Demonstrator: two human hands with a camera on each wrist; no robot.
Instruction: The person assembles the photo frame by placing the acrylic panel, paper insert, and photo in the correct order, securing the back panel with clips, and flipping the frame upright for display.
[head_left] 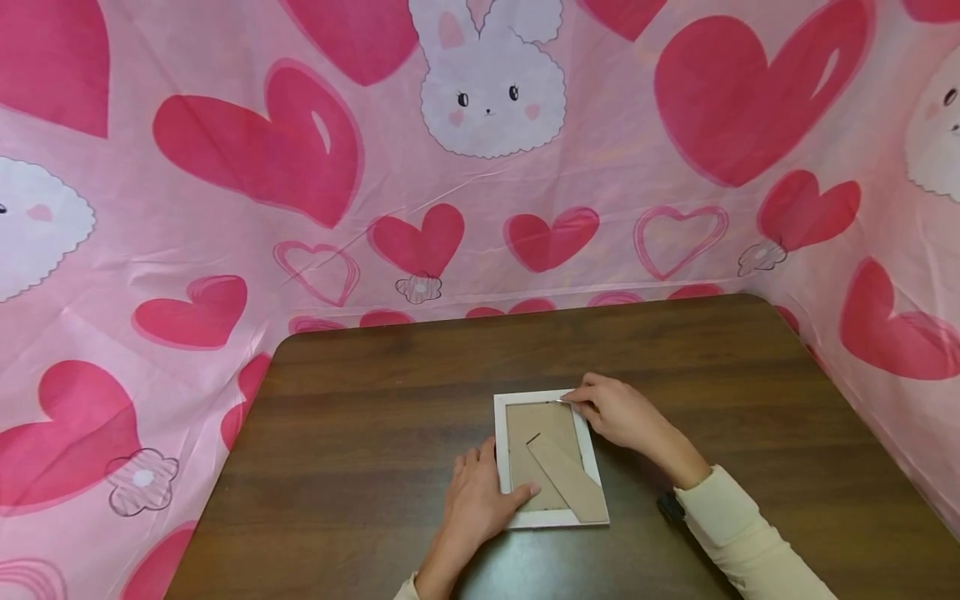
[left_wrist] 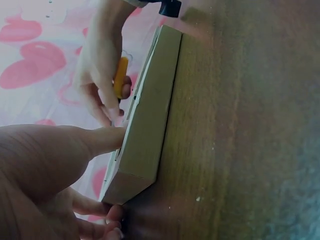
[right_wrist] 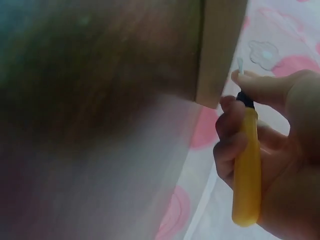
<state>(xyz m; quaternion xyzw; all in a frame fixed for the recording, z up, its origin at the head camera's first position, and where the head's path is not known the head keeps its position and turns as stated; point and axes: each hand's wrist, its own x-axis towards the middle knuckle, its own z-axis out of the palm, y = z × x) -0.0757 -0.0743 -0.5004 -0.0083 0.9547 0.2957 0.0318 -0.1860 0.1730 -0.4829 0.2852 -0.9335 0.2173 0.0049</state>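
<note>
Fingers of the left hand [head_left: 476, 496], low in the head view near its centre, clamp the lower left of a picture frame [head_left: 532, 398], thumb over its backing board [head_left: 540, 419]. The picture frame lies back up on the bench [head_left: 360, 450], right of centre in the lower half, its stand leg [head_left: 566, 479] slanting toward the lower right. Beyond, the right hand [head_left: 618, 412] has its fingers closed around a yellow-handled screwdriver [right_wrist: 247, 172], tip at the board's top edge. The step in hand looks like working at that edge, perhaps on a fastening; the next move seems to call for a small, controlled push or lift against a firm left hold. The tip's exact contact is too small to make out; the picture frame's front is hidden. Heart-printed cloth [head_left: 525, 187] runs off the top.
</note>
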